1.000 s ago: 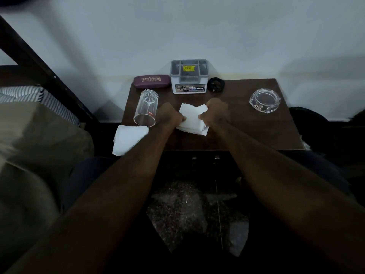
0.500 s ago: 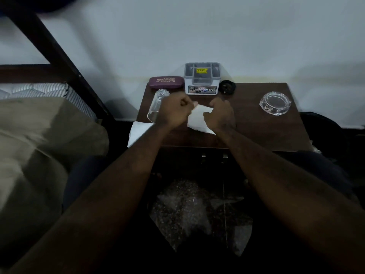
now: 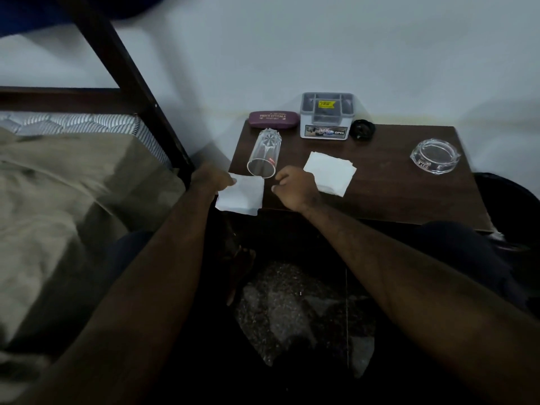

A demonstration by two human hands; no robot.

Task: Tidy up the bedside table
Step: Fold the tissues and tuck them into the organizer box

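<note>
A white napkin (image 3: 241, 195) lies over the front left corner of the brown bedside table (image 3: 388, 197), partly hanging past the edge. My left hand (image 3: 213, 178) pinches its left edge. My right hand (image 3: 295, 185) hovers just right of that napkin with its fingers curled and holds nothing; a small gap separates fingertips and paper. A second, folded white napkin (image 3: 330, 172) lies flat on the table, with its near left part behind my right hand. A clear drinking glass (image 3: 263, 154) lies on its side, its mouth touching the first napkin's far edge.
Along the wall stand a maroon glasses case (image 3: 274, 119), a grey organiser box (image 3: 326, 115) and a small black object (image 3: 362, 129). A glass ashtray (image 3: 434, 156) sits at the right. A bed (image 3: 58, 200) with a dark frame post is on the left.
Both hands have left the folded napkin, which now lies flat, and have moved left. My left hand has taken hold of the other napkin at the table's corner.
</note>
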